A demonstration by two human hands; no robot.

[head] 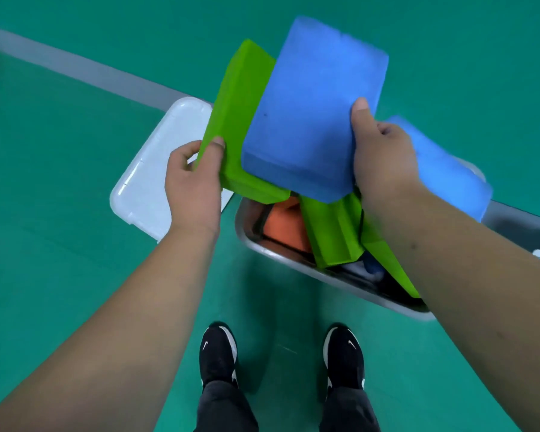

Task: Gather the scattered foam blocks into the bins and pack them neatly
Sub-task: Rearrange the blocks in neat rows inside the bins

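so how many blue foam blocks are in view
2. The near blue block is gripped by the right hand; the far blue block sits behind that hand, over the bin. More may be hidden inside.

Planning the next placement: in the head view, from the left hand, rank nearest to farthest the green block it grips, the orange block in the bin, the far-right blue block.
1. green block, gripped in the left hand.
2. orange block, in the bin, to its right.
3. far-right blue block, beyond the right hand gripping the large blue block.
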